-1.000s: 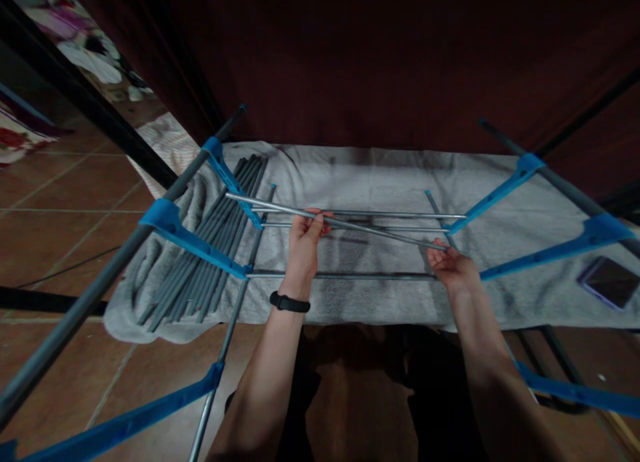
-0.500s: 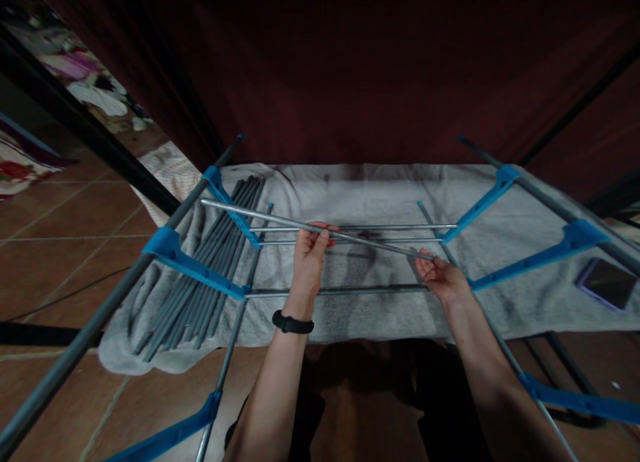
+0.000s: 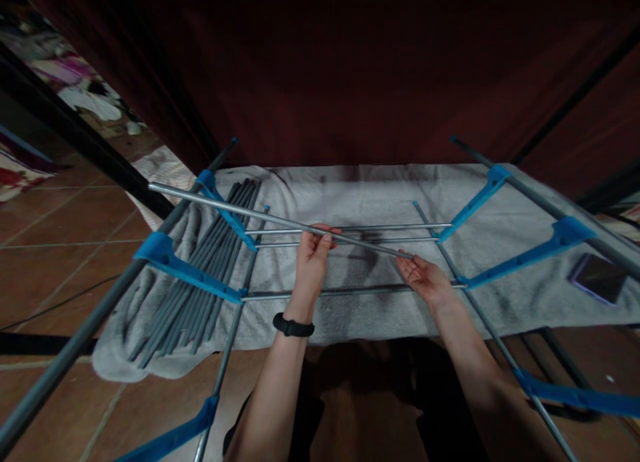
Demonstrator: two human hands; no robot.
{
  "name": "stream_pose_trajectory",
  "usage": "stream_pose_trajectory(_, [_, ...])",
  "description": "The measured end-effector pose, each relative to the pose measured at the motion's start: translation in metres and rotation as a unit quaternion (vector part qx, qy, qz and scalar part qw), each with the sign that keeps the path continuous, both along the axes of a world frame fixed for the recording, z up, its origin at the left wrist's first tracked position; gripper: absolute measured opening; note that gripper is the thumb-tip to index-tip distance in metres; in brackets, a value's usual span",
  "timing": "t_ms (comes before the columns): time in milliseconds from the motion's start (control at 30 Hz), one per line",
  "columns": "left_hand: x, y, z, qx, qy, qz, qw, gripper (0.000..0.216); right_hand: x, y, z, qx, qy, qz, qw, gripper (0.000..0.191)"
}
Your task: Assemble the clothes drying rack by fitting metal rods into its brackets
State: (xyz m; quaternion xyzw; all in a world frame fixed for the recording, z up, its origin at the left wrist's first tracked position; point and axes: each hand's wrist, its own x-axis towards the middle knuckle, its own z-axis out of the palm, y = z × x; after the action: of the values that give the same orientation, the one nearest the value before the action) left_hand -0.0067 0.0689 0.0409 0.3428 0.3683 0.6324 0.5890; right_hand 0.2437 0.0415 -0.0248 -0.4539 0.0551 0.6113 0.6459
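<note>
A long grey metal tube slants across the middle, its left end higher and sticking out past the left side of the frame. My left hand pinches it near its middle between thumb and fingers; a black band circles that wrist. At the tube's lower right end, my right hand holds the tip in its fingers. Around and below stands a rack frame of grey tubes with blue plastic brackets at left and further blue brackets at right. Thin crossbars join the two sides.
A pile of loose grey tubes lies on the grey blanket at left. At the right edge rests a phone. Dark red cloth hangs behind, and tiled floor shows at left with a thin cable.
The tube has shifted to the left, its left end now reaching beyond the side rail. My right hand has moved left with the tip; my left hand has stayed nearly in place.
</note>
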Motion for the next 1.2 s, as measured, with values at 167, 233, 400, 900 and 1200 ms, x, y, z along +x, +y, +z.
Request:
stream_pose_trajectory(167, [0.002,0.001,-0.009,0.045,0.018,-0.029,0.998,0.015,-0.012,-0.003,0.0,0.008,0.007,0.037,0.999,0.022])
stream_pose_trajectory(233, [0.003,0.0,-0.011,0.043,0.009,-0.044,0.998,0.017,-0.016,-0.003,-0.001,0.016,0.009,0.057,0.998,0.021])
stream_pose_trajectory(400, [0.005,-0.002,-0.009,0.04,0.008,-0.039,0.998,0.02,-0.018,-0.002,-0.001,0.014,0.002,0.054,0.998,0.023])
stream_pose_trajectory(900, [-0.011,0.006,-0.017,0.144,0.138,0.013,0.98,0.031,-0.013,-0.002,-0.012,0.025,-0.067,0.026,0.997,0.033])
stream_pose_trajectory(1200, [-0.01,0.007,-0.019,0.147,0.146,0.025,0.978,0.033,-0.011,-0.002,-0.011,0.042,-0.121,0.056,0.99,0.024])
